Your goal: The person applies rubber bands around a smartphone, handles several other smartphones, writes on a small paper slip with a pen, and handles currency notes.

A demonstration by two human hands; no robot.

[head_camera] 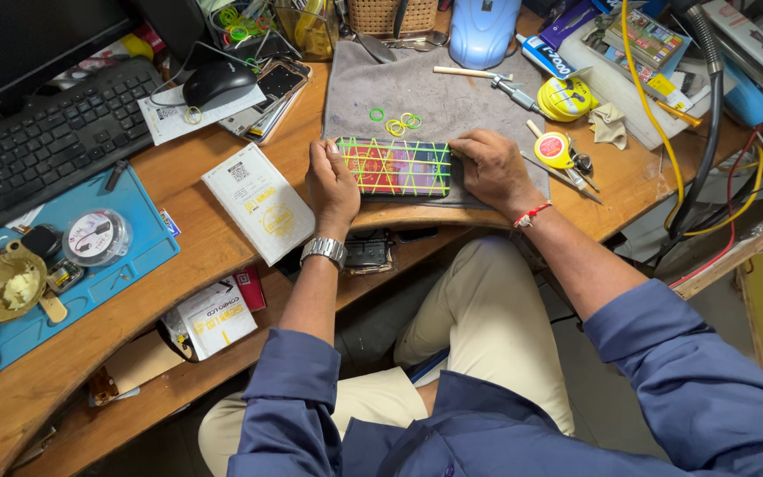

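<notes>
Nearest the camera, blue sleeves and pale trousers filled the lower frame. On the shelf under the curved wooden desk (222, 238) lay a white carton (215, 320). Above it, on the desktop, a flat white box (260, 212) sat just beside the left hand (332, 187), whose wrist wore a metal watch (324, 251). That hand clasped the left end of a phone (396, 166) lying flat on a grey cloth (434, 97); the right hand (493, 170), a red thread at its wrist, gripped the right end with its fingers curled over the edge. The phone's glossy face was crossed by taut green and yellow rubber bands in a lattice.

To the left, a blue mat (125, 265) carried a round clear spool case (96, 237) and a crumpled yellowish lump. Just past the phone, loose rubber bands (396, 122) lay on the cloth. On the right stood a yellow tape roll (555, 148) and a tangle of yellow, red and black cables. Farther back were a black keyboard (50, 137), a black mouse (218, 83), a stack of phones (274, 88), a pale blue plastic device (484, 28) and a woven basket (390, 13).
</notes>
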